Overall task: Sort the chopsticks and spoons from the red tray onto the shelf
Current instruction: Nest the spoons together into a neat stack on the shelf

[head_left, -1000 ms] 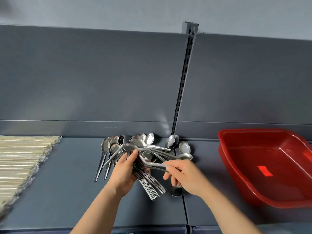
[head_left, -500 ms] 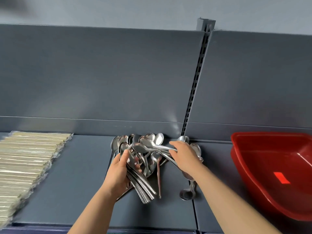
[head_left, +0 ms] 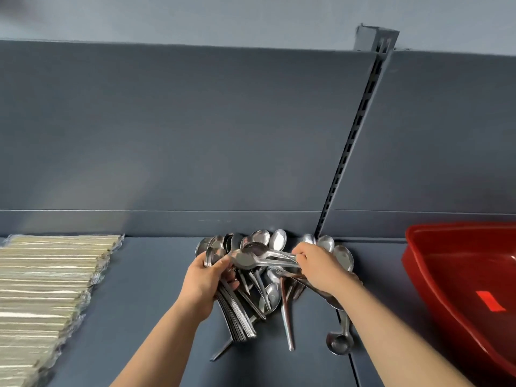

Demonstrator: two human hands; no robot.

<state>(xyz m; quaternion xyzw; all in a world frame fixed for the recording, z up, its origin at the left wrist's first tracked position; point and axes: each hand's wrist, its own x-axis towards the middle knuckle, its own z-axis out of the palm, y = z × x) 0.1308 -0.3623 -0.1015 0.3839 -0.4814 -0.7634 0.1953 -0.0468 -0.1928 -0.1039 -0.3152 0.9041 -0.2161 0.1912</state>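
left hand (head_left: pixel 203 280) grips a nested spoon stack (head_left: pixel 236 317). right hand (head_left: pixel 321 268) pinches the handles of crossed spoons (head_left: pixel 248 258), bowls by the left thumb. loose spoons (head_left: pixel 279 240) lie on the shelf (head_left: pixel 145 303) between both hands. wrapped chopsticks (head_left: pixel 47 275) well left of the left hand; red tray (head_left: pixel 413 263) well right of the right hand.

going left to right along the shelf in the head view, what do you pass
wrapped chopsticks → left hand gripping the spoon stack → right hand pinching loose spoons → red tray
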